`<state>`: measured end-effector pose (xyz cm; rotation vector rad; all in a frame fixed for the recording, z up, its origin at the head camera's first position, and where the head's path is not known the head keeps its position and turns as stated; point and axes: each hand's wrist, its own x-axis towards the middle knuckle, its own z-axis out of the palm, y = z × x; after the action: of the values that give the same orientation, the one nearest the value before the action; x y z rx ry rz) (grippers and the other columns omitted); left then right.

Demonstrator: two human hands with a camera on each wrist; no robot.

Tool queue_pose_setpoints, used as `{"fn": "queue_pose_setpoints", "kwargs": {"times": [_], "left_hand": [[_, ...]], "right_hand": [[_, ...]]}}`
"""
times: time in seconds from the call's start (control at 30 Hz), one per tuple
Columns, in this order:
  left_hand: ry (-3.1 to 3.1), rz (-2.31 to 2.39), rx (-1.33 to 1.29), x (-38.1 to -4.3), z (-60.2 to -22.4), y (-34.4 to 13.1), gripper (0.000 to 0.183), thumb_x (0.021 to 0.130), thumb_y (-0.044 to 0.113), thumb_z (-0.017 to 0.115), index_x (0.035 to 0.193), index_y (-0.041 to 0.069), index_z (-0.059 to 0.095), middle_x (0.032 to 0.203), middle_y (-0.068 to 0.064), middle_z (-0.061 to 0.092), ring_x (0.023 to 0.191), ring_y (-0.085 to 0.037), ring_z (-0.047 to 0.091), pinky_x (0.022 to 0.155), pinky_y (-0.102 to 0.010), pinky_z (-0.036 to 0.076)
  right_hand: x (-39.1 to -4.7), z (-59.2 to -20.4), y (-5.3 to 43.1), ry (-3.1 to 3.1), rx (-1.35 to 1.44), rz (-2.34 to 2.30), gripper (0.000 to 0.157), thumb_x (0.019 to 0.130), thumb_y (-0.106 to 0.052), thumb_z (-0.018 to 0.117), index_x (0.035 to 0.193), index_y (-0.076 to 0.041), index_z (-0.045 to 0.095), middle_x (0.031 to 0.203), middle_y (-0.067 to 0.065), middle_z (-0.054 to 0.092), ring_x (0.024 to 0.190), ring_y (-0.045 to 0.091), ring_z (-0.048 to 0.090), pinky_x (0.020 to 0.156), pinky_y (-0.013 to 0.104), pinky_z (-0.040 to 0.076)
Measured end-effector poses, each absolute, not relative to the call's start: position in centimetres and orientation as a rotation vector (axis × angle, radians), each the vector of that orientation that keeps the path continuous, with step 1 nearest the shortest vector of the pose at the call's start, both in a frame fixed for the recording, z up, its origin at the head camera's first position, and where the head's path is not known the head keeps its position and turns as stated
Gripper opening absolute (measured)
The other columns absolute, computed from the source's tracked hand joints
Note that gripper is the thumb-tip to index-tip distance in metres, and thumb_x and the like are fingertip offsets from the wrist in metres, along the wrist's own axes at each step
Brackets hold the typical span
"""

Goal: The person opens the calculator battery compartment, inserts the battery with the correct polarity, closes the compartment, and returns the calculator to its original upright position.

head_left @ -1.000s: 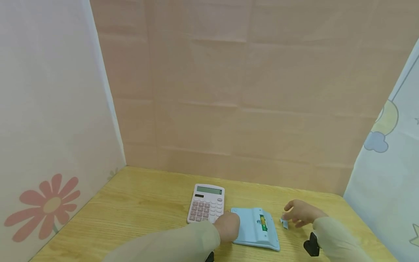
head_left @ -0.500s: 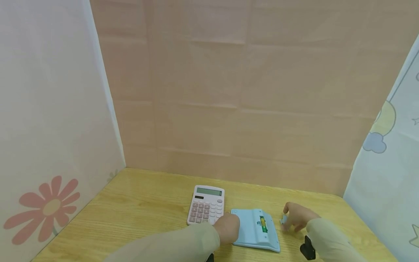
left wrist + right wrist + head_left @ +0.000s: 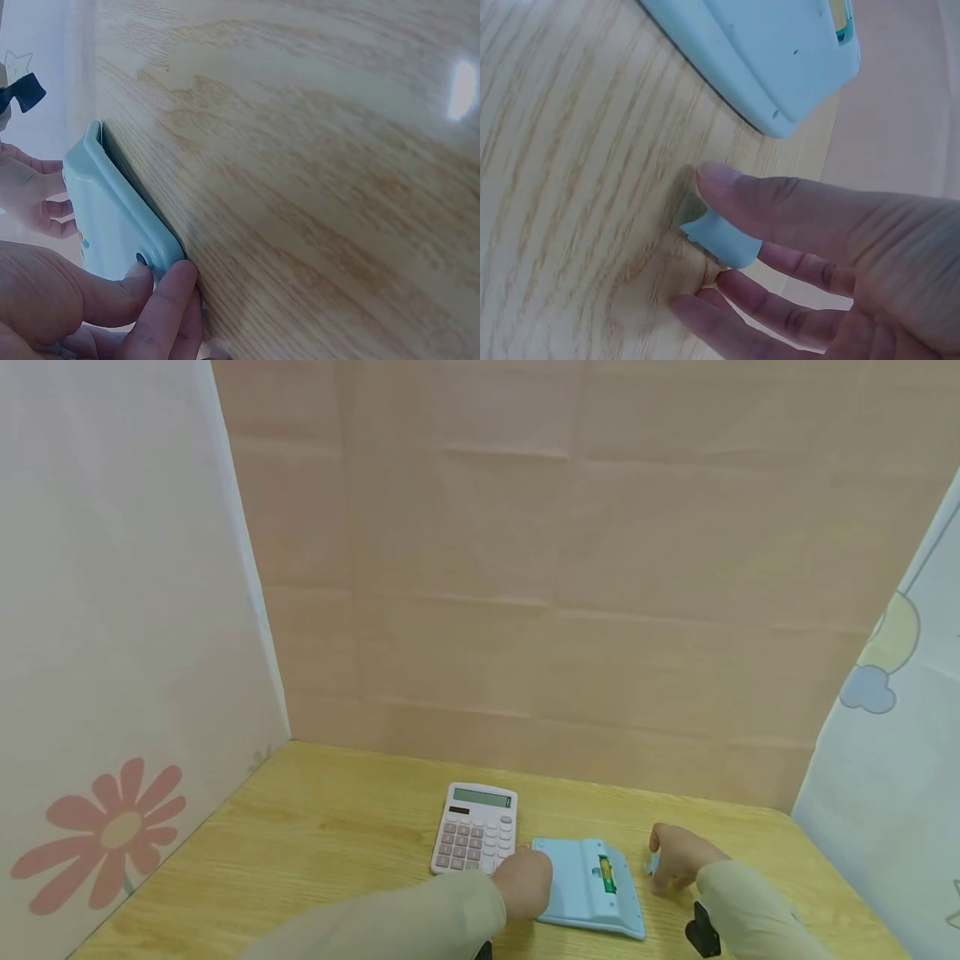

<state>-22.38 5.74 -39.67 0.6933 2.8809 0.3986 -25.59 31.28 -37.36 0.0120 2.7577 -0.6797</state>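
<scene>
A light blue calculator (image 3: 567, 881) lies face down, its battery slot uncovered and a green-and-yellow battery (image 3: 607, 873) inside. My left hand (image 3: 522, 883) pinches its near left corner; in the left wrist view the thumb (image 3: 124, 296) presses the back beside a round dark foot, with fingers at the rim. Right of the calculator, my right hand (image 3: 681, 857) pinches the small blue battery cover (image 3: 724, 238) close over the table. The right wrist view has the thumb (image 3: 765, 202) across the cover and the index finger behind, partly hidden.
A pink calculator (image 3: 474, 822), face up with its display on, lies just left of the blue one, partly hidden by my left hand. The wooden table (image 3: 337, 810) meets a tan cloth backdrop (image 3: 525, 610) behind and printed cloths at both sides.
My right hand has moved slightly left and brought its thumb and fingers together on the battery cover. The left hand and both calculators stay put; the head view shifts slightly.
</scene>
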Motion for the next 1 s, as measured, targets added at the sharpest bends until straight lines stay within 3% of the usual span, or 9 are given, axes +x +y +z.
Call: {"fn": "queue_pose_setpoints", "kwargs": {"times": [0.23, 0.6, 0.8, 1.0], "left_hand": [[2.877, 0.387, 0.699, -22.3, -39.7, 5.8, 0.016, 0.087, 0.007, 0.059, 0.072, 0.002, 0.064, 0.066, -0.005, 0.054, 0.06, -0.015, 0.047, 0.05, -0.025, 0.04], [2.888, 0.375, 0.678, -22.2, -39.3, 5.8, 0.015, 0.087, 0.007, 0.06, 0.074, 0.002, 0.064, 0.069, -0.005, 0.055, 0.061, -0.016, 0.047, 0.052, -0.025, 0.04], [2.878, 0.399, 0.645, -22.1, -39.2, 5.8, 0.015, 0.089, 0.007, 0.059, 0.076, 0.001, 0.065, 0.065, -0.004, 0.053, 0.057, -0.015, 0.047, 0.049, -0.025, 0.039], [2.894, 0.372, 0.66, -22.1, -39.3, 5.9, 0.014, 0.089, 0.009, 0.06, 0.079, 0.002, 0.066, 0.071, -0.005, 0.056, 0.065, -0.016, 0.048, 0.058, -0.026, 0.043]], "right_hand": [[-25.6, -37.2, 31.2, 2.756, 0.03, -0.654, 0.047, 0.067, -0.003, 0.085, 0.096, 0.001, 0.048, 0.088, 0.008, 0.052, 0.068, 0.022, 0.055, 0.061, 0.033, 0.053], [-25.8, -35.8, 30.9, 2.696, -0.094, -0.78, 0.043, 0.069, -0.003, 0.082, 0.097, 0.002, 0.05, 0.091, 0.013, 0.05, 0.074, 0.021, 0.05, 0.063, 0.034, 0.05], [-25.5, -34.9, 29.9, 2.591, -0.264, -0.883, 0.046, 0.076, -0.014, 0.082, 0.106, 0.002, 0.051, 0.1, 0.012, 0.052, 0.086, 0.023, 0.054, 0.071, 0.039, 0.053], [-25.1, -35.3, 29.5, 2.473, -0.501, -0.996, 0.045, 0.084, -0.022, 0.075, 0.113, 0.002, 0.05, 0.106, 0.014, 0.051, 0.094, 0.025, 0.062, 0.078, 0.047, 0.054]]}}
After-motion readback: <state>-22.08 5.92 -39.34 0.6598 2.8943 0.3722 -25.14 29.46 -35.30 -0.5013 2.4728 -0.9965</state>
